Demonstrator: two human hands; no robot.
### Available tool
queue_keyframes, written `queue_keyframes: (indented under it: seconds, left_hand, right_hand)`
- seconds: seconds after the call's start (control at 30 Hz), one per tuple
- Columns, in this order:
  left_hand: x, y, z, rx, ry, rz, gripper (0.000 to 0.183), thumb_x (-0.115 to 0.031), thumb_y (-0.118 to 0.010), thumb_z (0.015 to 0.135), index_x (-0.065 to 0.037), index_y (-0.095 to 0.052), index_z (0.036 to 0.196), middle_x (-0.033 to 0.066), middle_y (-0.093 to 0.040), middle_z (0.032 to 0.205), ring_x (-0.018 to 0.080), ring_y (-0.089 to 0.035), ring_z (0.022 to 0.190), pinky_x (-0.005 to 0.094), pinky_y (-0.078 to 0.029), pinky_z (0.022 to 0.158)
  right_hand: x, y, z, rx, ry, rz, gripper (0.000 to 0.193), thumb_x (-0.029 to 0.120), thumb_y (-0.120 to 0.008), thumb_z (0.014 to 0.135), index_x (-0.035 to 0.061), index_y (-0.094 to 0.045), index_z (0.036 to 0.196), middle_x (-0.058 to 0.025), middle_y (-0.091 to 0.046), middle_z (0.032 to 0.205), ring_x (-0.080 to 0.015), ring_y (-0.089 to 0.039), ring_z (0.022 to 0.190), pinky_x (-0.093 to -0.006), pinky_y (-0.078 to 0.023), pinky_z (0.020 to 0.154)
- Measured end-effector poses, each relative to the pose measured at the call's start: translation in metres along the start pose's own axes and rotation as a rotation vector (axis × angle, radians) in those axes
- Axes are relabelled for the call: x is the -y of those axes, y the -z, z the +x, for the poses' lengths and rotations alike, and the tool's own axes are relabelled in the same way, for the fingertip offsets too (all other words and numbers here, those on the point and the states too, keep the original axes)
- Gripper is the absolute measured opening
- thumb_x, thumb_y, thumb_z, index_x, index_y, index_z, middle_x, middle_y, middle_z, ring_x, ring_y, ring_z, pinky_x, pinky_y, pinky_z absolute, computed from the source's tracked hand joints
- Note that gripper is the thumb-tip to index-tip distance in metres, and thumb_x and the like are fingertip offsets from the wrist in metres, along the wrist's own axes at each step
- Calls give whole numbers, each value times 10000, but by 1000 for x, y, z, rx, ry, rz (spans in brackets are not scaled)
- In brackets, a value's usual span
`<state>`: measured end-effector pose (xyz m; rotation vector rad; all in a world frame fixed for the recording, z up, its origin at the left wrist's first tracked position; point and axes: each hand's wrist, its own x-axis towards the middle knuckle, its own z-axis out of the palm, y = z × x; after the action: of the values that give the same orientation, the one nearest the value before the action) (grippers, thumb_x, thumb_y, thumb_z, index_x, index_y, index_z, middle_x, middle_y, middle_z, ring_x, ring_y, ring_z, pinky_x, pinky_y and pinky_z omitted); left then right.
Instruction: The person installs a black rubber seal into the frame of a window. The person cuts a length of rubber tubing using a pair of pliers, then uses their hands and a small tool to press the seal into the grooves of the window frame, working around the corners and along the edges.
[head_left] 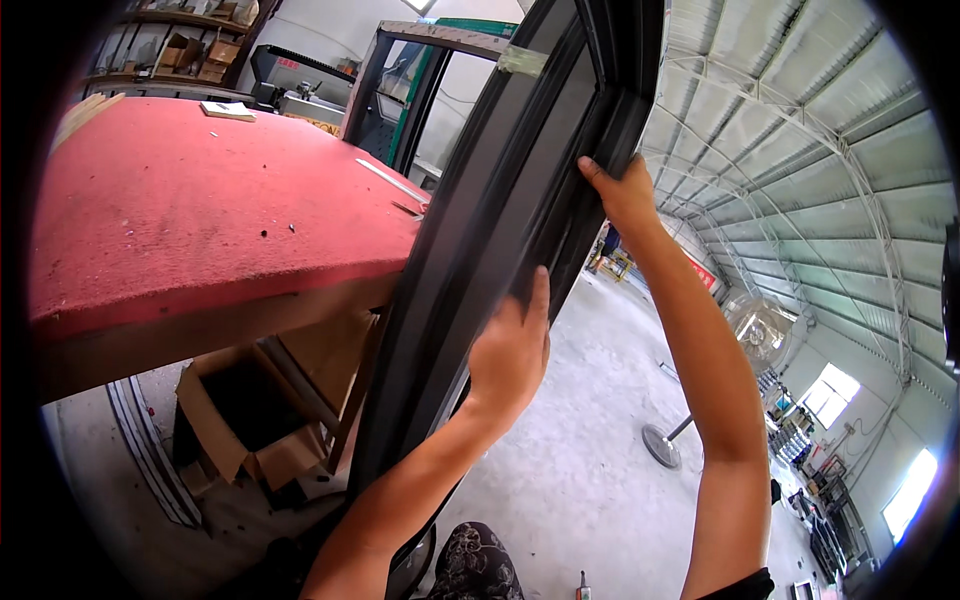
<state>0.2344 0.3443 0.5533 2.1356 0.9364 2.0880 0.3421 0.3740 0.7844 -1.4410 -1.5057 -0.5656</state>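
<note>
A large dark grey window frame (490,180) with long grooves and black seals stands tilted in front of me, beside the red table. My right hand (625,195) grips its right edge near the corner, thumb on the face and the fingers hidden behind. Lower down, my left hand (510,355) presses on the frame's face. One digit is stretched out along a groove, while its other fingers are smeared and partly hidden. Pale tape (522,61) is stuck across the frame near the top.
The red-covered table (200,210) fills the left, with a cardboard box (245,410) and metal strips (150,450) under it. Another framed window (430,40) stands behind. A floor fan (760,325) stands to the right, and a small tube or bottle (583,588) sits near my knee.
</note>
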Motion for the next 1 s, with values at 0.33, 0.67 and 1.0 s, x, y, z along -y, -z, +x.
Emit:
queue_keyframes:
  seconds: [0.33,0.67,1.0]
  left_hand:
    - [7,-21,-8,-123,-2,130,748,-54,-637,801,-121,-365,1495,110,-477,795,272,-546,674,364,-499,531]
    - [-1,-9,-8,-199,-55,143,762,3,-630,783,-131,-378,1489,109,-486,778,262,-558,677,351,-499,500]
    - [3,-16,-2,-80,37,162,755,-66,-665,770,-119,-394,1473,102,-515,831,279,-576,726,362,-517,535]
  right_hand:
    - [-5,-3,-3,2,77,53,754,476,-791,777,-102,-463,1132,-283,-636,1058,-364,-649,999,-395,-513,858]
    - [-1,-2,-8,-25,69,13,773,511,-789,760,-97,-474,1119,-299,-638,1050,-391,-650,1004,-410,-512,862]
    - [-12,-3,-10,41,3,118,622,404,-753,836,-73,-499,1144,-256,-653,1050,-341,-647,1000,-380,-500,867]
